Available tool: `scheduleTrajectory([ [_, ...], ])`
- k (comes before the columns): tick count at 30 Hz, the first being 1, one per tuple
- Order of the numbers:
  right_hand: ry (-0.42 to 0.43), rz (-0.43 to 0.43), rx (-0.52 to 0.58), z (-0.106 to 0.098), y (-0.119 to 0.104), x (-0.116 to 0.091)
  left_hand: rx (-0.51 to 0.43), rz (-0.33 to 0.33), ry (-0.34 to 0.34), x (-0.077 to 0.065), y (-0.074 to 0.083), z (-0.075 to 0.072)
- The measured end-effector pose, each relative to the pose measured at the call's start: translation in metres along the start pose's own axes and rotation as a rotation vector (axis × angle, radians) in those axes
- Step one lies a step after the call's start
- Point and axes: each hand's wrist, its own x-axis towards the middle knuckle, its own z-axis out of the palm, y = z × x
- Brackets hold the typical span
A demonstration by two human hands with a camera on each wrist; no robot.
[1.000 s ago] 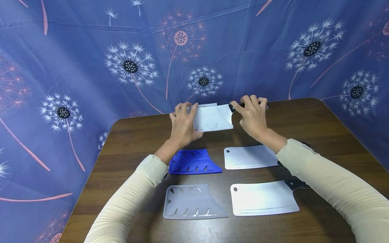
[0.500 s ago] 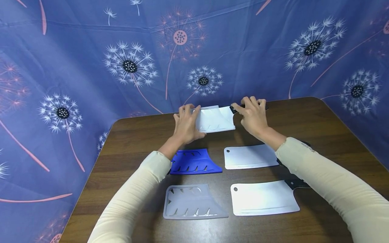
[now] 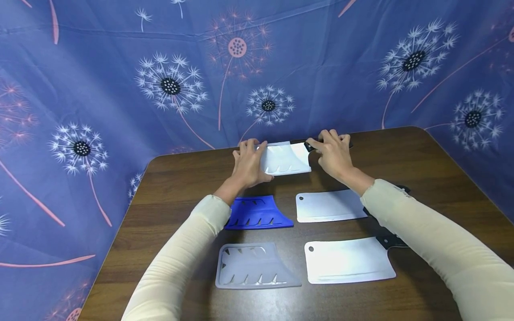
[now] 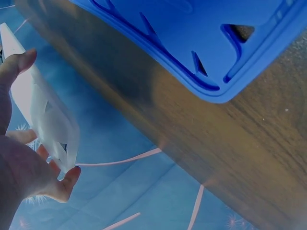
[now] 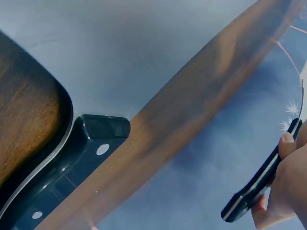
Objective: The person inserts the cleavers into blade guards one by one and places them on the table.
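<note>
Your fingers, in the head view, are curled at both ends of one assembly: those of your left hand point(image 3: 248, 167) grip the closed end of a frosted white plastic knife sheath point(image 3: 277, 158), and those of your right hand point(image 3: 334, 154) hold the black riveted handle point(image 3: 310, 146) of a broad steel cleaver point(image 3: 301, 154). Between them, the sheath covers the blade except for a strip by the handle. Toward you from your left fingers lie a bright blue plastic sheath point(image 3: 257, 214), then a translucent grey plastic sheath point(image 3: 253, 269); toward you from your right fingers, a rear silver cleaver point(image 3: 327, 206) and a front silver cleaver point(image 3: 347, 262).

In the left wrist view, your thumb and fingertips pinch the white sheath across opposite edges.

In the right wrist view, your thumb and a finger clasp the handle; the rest are cut off. Tilting it against the sheath could skew the fit, and loosening your left pinch could let the sheath slide, baring the edge.
</note>
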Motion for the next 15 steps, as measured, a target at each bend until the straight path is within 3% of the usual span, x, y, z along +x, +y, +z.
scheduleTrajectory([
  [10,-0.171,0.070,0.018,0.010,0.003,0.002,-0.007,-0.020,-0.094,0.004,-0.004,0.010],
  [15,-0.267,0.111,0.027,0.015,0.004,0.002,-0.010,-0.045,-0.179,0.006,-0.006,0.016],
])
